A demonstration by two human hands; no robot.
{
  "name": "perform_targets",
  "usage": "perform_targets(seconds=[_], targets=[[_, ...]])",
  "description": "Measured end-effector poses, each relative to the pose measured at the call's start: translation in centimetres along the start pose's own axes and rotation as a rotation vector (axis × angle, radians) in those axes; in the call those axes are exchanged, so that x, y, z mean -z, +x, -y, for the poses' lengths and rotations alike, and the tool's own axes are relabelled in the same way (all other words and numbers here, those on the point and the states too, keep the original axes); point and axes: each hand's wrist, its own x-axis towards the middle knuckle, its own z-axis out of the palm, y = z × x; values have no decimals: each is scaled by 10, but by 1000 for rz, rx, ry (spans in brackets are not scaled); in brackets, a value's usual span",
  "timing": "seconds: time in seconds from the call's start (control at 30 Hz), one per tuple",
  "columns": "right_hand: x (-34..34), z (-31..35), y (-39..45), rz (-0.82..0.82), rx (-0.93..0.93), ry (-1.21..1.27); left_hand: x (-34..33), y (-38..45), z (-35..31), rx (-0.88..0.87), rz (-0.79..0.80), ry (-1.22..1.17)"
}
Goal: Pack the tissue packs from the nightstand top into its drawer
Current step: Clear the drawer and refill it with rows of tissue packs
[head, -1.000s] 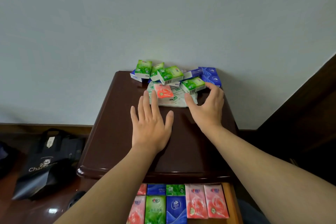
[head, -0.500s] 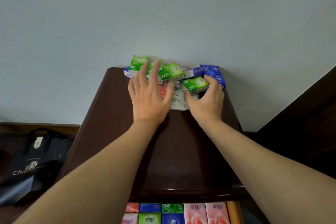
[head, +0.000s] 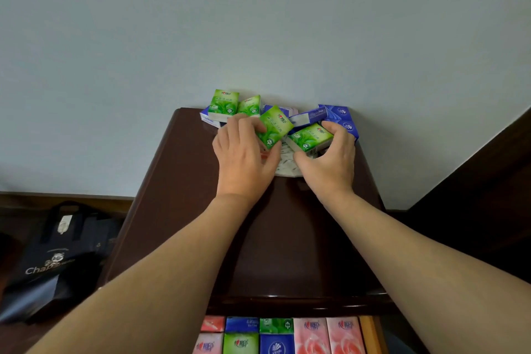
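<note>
I see my left hand (head: 244, 158) pinching 1 tilted green tissue pack (head: 275, 126), and my right hand (head: 327, 158) curled around another green pack (head: 309, 136). Both packs are in the pile at the back of the nightstand top (head: 287, 238). The drawer (head: 370, 335) below stands open, with packs inside.

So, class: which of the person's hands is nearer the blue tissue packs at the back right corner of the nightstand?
Right. The right hand has fingertips beside the blue tissue packs; the left hand is across the pile, gripping a green pack.
</note>
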Motion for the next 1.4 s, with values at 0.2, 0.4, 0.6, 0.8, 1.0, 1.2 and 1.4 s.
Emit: perform_targets(seconds=[0.2, 0.4, 0.6, 0.8, 1.0, 1.2, 1.4], targets=[[22, 9, -13, 10, -19, 143, 52, -55, -13, 64, -10, -277], [90, 36, -63, 103, -47, 272, 117, -115, -47, 158, 37, -336], [163, 44, -161, 279, -214, 332, 170, -190, -96, 247, 10, -329], [193, 3, -276, 371, -438, 294, 198, -268, -102, 432, 46, -284], [187, -17, -320, 412, -701, 206, 213, -297, -99, 491, 211, -308], [176, -24, -320, 434, -826, 154, 216, -307, -90, 531, 401, -292], [168, -33, -318, 508, -871, 157, 218, -303, -84, 620, 493, -329]])
